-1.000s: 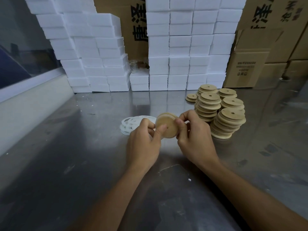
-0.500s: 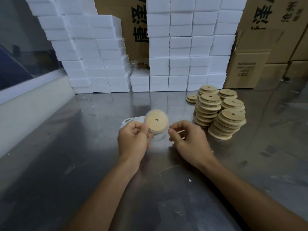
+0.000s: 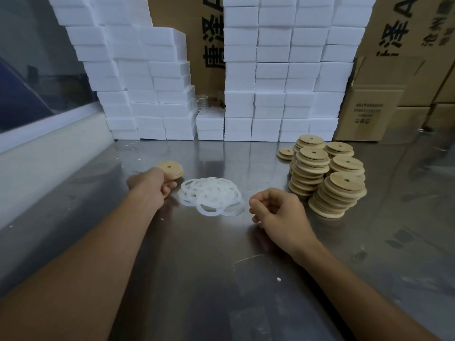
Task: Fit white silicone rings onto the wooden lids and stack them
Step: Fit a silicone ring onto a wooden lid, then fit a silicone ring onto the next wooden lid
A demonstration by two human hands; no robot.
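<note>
My left hand (image 3: pixel 150 185) holds a round wooden lid (image 3: pixel 171 169) with a centre hole at its fingertips, low over the steel table (image 3: pixel 197 267), left of the ring pile. A white edge shows on the lid's right side. A loose heap of white silicone rings (image 3: pixel 211 196) lies between my hands. My right hand (image 3: pixel 278 212) rests near the table right of the rings, fingers loosely curled and holding nothing. Several leaning stacks of bare wooden lids (image 3: pixel 337 190) stand to the right of that hand.
Walls of white foam boxes (image 3: pixel 283 70) line the back of the table, with brown cardboard cartons (image 3: pixel 379 112) behind and at the right. A pale ledge (image 3: pixel 49 153) runs along the left side. One single lid (image 3: pixel 285 153) lies behind the stacks.
Both hands held the lid together in front of me; my right hand let go and dropped to the right. My left hand carried the lid out to the left, uncovering the ring pile.
</note>
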